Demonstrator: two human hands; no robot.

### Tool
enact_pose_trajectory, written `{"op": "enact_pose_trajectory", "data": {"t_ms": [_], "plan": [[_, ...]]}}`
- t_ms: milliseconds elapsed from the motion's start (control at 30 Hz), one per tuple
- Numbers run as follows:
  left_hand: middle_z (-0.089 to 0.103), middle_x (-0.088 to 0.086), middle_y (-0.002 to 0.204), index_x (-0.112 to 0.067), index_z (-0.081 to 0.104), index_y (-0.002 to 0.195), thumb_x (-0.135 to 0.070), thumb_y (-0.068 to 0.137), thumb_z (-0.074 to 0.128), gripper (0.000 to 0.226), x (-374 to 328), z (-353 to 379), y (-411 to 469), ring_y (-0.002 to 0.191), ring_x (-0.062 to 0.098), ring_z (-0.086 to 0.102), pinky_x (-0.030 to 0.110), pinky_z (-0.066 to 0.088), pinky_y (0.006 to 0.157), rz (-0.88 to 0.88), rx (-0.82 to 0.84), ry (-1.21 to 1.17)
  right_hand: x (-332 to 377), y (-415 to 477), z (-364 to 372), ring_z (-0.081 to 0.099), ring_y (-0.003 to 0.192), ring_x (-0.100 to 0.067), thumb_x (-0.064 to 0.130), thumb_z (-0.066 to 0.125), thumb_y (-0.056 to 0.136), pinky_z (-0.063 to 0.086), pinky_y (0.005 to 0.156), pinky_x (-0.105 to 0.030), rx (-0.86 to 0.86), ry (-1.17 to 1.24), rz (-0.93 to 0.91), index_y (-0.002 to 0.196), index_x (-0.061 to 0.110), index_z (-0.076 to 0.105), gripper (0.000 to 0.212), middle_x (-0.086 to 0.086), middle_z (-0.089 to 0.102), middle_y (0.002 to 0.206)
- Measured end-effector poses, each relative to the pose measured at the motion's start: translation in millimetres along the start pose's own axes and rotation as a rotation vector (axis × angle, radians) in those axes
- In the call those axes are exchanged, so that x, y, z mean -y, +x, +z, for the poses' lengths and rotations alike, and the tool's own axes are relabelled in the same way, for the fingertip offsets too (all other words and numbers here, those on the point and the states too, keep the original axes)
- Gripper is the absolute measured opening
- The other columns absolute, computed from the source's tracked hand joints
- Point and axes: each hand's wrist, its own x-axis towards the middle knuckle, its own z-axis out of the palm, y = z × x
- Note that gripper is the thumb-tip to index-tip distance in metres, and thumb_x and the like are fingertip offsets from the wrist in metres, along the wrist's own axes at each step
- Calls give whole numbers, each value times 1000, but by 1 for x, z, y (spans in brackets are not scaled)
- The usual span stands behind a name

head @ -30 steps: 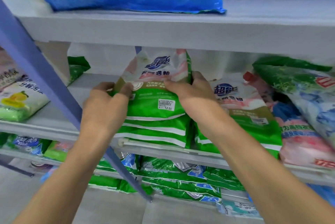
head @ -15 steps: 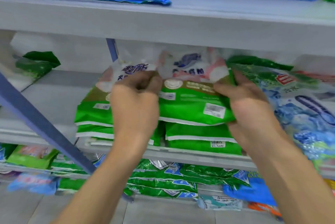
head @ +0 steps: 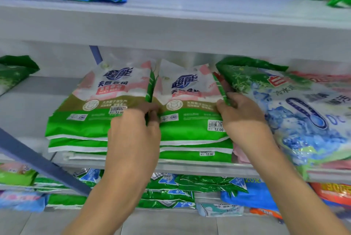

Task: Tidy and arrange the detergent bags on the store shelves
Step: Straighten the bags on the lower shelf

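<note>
From the head camera, your left hand (head: 135, 130) reaches up palm-down, its fingers curled and pinching the left edge of the top green-and-white plastic detergent bag (head: 191, 105) of the right-hand stack on the grey metal middle shelf (head: 190, 167). Your right hand (head: 241, 115) grips that bag's right edge, fingers tucked behind it, beside a tilted blue-and-green bag (head: 303, 113). A matching stack (head: 98, 109) lies just left, the two touching.

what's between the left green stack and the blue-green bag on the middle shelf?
In the head view, the right green stack, gripped at its sides by the left hand and right hand.
</note>
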Motion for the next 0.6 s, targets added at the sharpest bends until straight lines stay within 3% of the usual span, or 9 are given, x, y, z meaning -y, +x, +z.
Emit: {"op": "enact_pose_trajectory", "data": {"t_ms": [100,167,267,333,400,467,500,567,600], "plan": [[62,-2,58,-31,74,113,-18,102,54,26,1,5,-3,37,12,43,34,34,43,31,-6,37,-6,3,-1,53,75,-17,30,50,105,39,68,-27,-9,-3,-13,129,23,62,28,2,60,93],[58,-2,54,-32,72,116,-20,103,53,26,4,5,-5,41,15,46,35,34,45,45,-5,51,-9,-4,1,54,65,-12,27,49,106,38,55,-16,-42,18,-44,113,20,62,17,1,61,82],[56,-7,55,-28,71,118,-25,104,52,24,7,6,-8,43,11,48,21,31,42,79,10,70,-15,-23,10,58,74,-20,24,49,103,41,65,-32,-170,113,-130,109,18,66,19,-5,67,87],[60,-7,60,-22,71,118,-27,105,50,25,9,7,-11,45,11,50,23,37,45,86,35,37,-17,-40,18,61,83,-22,31,45,103,44,71,-32,-217,161,-188,117,21,63,25,-5,68,98],[74,5,93,-17,69,125,-28,107,46,31,10,6,-17,58,15,60,28,46,57,95,110,10,-20,-54,21,63,104,-28,48,36,102,53,88,-38,-205,132,-168,137,26,54,45,-5,67,119],[63,7,137,-19,63,137,-31,107,44,37,13,-2,-29,91,34,68,40,56,83,98,203,-5,-16,-65,20,57,125,-27,57,32,104,49,104,-45,-174,109,-107,148,28,46,54,-2,62,137],[55,6,148,-22,59,141,-32,106,46,39,10,-10,-33,99,33,69,41,55,92,104,244,-17,-11,-69,16,53,131,-26,56,32,105,46,107,-43,-159,116,-80,150,27,44,54,-2,59,142],[44,4,157,-25,56,144,-26,104,53,40,6,-24,-35,91,-1,67,10,44,100,119,286,0,-3,-75,8,52,132,-26,53,36,106,44,104,-38,-91,109,-5,149,24,44,52,-3,57,142],[43,4,158,-23,57,143,-23,103,56,40,4,-30,-35,86,-13,62,-3,33,96,124,294,23,-1,-76,6,54,128,-27,50,37,107,44,99,-37,-49,83,35,146,21,46,49,-5,59,137]]}}
